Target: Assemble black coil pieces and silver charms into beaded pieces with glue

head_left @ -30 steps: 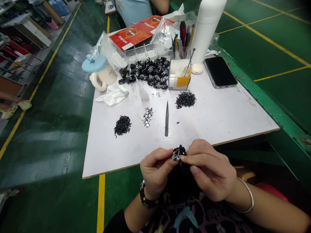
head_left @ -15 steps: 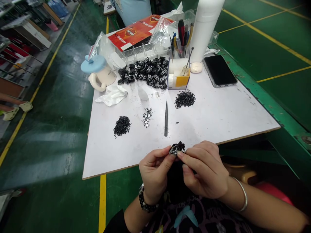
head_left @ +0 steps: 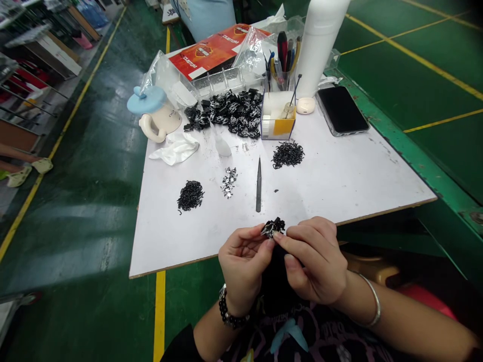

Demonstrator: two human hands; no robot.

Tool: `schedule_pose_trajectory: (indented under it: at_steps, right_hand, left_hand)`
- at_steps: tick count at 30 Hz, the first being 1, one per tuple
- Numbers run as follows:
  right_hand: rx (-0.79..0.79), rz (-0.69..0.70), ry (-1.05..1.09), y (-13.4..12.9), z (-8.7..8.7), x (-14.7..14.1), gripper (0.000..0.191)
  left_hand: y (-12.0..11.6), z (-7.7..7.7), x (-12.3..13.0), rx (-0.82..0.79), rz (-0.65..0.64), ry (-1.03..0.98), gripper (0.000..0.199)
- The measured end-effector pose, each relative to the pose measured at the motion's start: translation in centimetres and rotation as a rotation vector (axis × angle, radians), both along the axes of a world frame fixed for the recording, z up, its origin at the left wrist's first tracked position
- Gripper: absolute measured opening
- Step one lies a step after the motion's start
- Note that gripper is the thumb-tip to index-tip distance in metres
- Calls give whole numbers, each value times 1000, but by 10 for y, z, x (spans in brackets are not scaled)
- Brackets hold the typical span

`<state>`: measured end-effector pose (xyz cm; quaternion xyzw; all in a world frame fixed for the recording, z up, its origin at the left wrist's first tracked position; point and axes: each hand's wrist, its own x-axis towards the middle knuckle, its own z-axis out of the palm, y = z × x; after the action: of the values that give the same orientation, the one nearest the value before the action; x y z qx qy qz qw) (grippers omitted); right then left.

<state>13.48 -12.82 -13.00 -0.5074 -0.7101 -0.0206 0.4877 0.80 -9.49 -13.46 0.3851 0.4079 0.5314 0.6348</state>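
Just past the table's front edge, my left hand (head_left: 244, 261) pinches a small black-and-silver part (head_left: 272, 227) between thumb and fingers. It looks like the pieces in the big heap (head_left: 236, 113) at the back of the table. My right hand (head_left: 315, 261) has its fingers curled, with the index fingertip pressed on the part's near side; any tiny piece under that fingertip is hidden. Dark pointed tweezers (head_left: 258, 188) lie beyond my hands. Around them are a pile of small silver pieces (head_left: 228, 182) and two piles of small black curved pieces (head_left: 190, 196), the other pile (head_left: 288, 154) farther right.
A clear box (head_left: 278, 125) with small bottles stands before a tool cup (head_left: 281, 75) and a tall white bottle (head_left: 320, 45). A phone (head_left: 342, 109) lies right, a blue-lidded mug (head_left: 158, 118) left, beside a crumpled tissue (head_left: 175, 149). A person (head_left: 206, 20) sits behind.
Both hands have shifted very slightly, and the part between them is tilted a little differently. The things on the table lie as before.
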Motion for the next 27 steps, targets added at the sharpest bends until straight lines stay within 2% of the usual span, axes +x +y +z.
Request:
schedule_pose_trajectory:
  at_steps: [4, 9, 18, 21, 27]
  right_hand:
    - [-45, 33, 88, 0, 1, 1, 20]
    - [-37, 23, 48, 1, 0, 0, 20]
    - [-116, 106, 134, 1, 4, 2, 27]
    - [-138, 132, 223, 1, 10, 11, 29]
    - [74, -56, 654, 8, 17, 29, 25]
  left_hand:
    - [0, -3, 0, -8, 9, 60, 20]
    - [0, -4, -1, -20, 12, 61, 19]
    - [8, -2, -1, -162, -40, -157, 21]
    - [9, -1, 0, -179, -62, -177, 20]
    - [10, -2, 0, -248, -52, -198, 20]
